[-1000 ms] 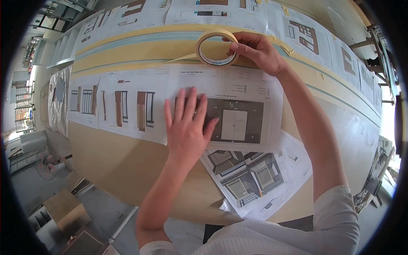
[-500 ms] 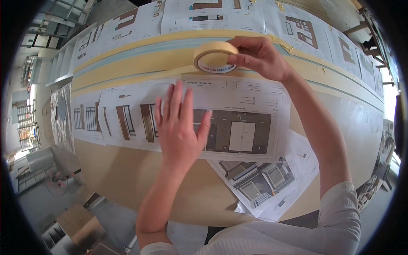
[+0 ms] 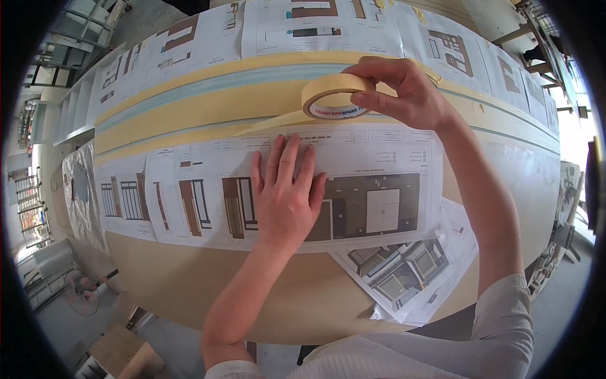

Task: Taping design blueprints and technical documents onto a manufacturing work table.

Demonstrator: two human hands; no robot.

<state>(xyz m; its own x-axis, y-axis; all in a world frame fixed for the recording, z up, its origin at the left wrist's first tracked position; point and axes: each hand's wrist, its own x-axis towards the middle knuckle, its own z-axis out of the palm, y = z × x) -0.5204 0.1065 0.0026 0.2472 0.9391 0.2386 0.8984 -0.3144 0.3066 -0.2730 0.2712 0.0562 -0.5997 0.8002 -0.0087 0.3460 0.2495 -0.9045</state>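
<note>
Right fingers (image 3: pixel 380 101) around edge of tape roll (image 3: pixel 331 85)

Worktable (image 3: pixel 183 278): tan top.
Bands (image 3: pixel 189 110): yellow, pale blue.
Far sheets (image 3: pixel 322 45): printed row.
Near sheets (image 3: pixel 379 202): printed row.
Askew sheets (image 3: pixel 404 275): overlapping.

- We look through 1 view, taken from the left one of 2 fisheye cameras worn side by side on the person's head.
- We face down and forward across the tabletop (image 3: pixel 189 278), upright and unmirrored.
- We sit near enough that the left hand (image 3: pixel 285 205) and right hand (image 3: pixel 407 91) show large, with the shirt (image 3: pixel 391 354) just below us.
- Our lens bends straight edges toward its rim.
</note>
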